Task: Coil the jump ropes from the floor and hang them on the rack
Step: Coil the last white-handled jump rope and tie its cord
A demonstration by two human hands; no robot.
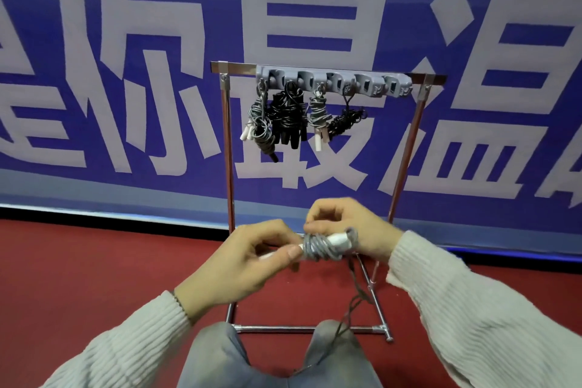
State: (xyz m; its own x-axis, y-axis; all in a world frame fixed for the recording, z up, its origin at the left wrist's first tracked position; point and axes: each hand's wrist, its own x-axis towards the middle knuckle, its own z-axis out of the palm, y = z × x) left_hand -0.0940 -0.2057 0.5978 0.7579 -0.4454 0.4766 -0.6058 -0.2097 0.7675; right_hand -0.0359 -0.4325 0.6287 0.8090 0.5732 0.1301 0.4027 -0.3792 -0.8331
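Observation:
A grey jump rope (321,248) with white handles is wound in a tight coil between my hands, low in the middle of the view. My left hand (248,258) grips the white handle end of that coil. My right hand (349,230) pinches the grey cord at the top of the coil. A loose tail of cord (352,302) trails down over my knees. Behind stands the metal rack (406,148) with a grey hook strip (333,80). Several coiled ropes, grey (258,123) and black (288,116), hang from its left hooks.
A blue banner wall (126,72) with large white characters stands right behind the rack. The floor (78,261) is red carpet. The rack's base bars (277,329) lie just beyond my grey-trousered knees (220,356). The hooks at the right of the strip (393,85) carry nothing.

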